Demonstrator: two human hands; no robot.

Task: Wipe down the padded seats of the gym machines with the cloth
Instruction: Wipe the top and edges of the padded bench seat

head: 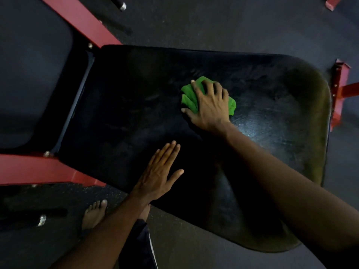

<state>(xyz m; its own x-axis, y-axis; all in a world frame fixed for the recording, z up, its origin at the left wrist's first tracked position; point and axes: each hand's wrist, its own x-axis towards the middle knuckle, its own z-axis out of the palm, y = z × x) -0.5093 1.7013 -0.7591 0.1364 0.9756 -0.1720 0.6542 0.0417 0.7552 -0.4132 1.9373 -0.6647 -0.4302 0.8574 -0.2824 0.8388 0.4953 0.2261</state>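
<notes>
My right hand (209, 105) has its fingers curled over the bunched green cloth (189, 96), gripping it and pressing it onto the far right part of the black padded seat (126, 105). The hand hides most of the cloth, so only its left and right edges show. My left hand (159, 171) lies flat on the seat's near edge, fingers straight and holding nothing. My right forearm covers the seat's near right part, and its left half is too dark to make out. A second pad (29, 74) and the red frame (81, 22) are cut off at the left. One bare foot (95, 212) shows on the floor (213, 22); my left forearm hides most of the other
</notes>
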